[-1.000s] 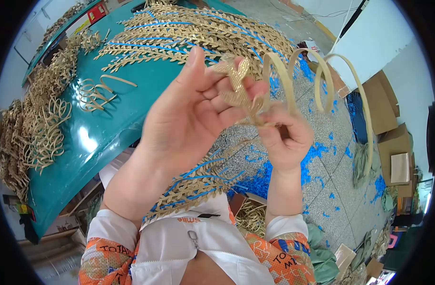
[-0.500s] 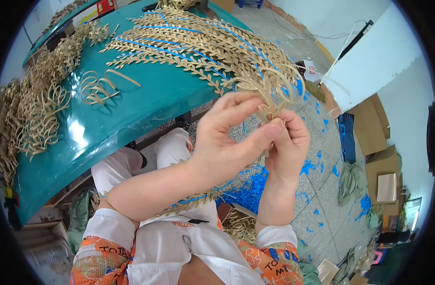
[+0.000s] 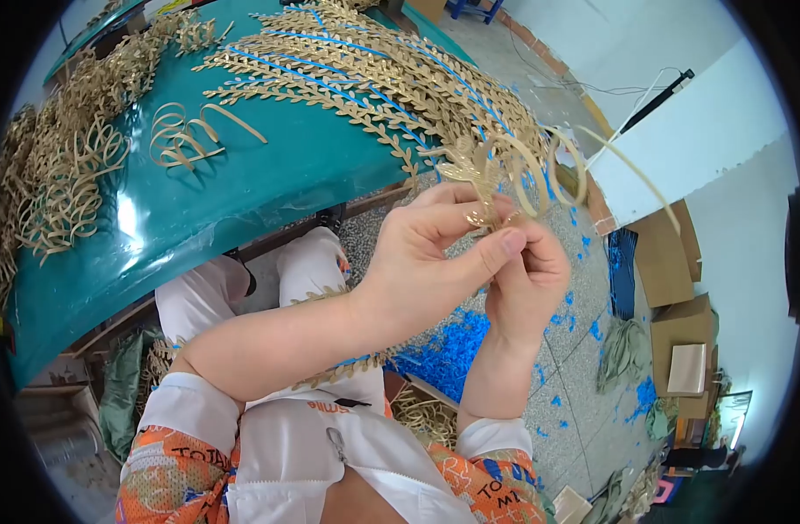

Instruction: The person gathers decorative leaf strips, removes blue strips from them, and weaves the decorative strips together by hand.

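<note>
Above my lap, in front of the table edge, my left hand (image 3: 435,253) is closed in a pinch on a gold leaf trim (image 3: 470,170), whose leaves stand up above the fingers. Touching it, my right hand (image 3: 531,271) has its fingers closed at the same spot, by the base of a curled gold strip (image 3: 526,188) that loops up and out to the right. The fingertips hide the point where trim and strip meet. Another leaf trim with a blue line (image 3: 343,371) lies across my lap, partly under my left forearm.
On the teal table (image 3: 286,166) lie a spread of gold leaf trims with blue strips (image 3: 356,79), a loose gold coil (image 3: 177,144) and a tangled gold heap (image 3: 50,183). Blue scraps (image 3: 448,349) cover part of the floor. Cardboard boxes (image 3: 658,262) stand at right.
The curled strip has swung out to the right and its long end now shows. The leaf piece stands more upright over my left fingers. Both hands stay pinched together.
</note>
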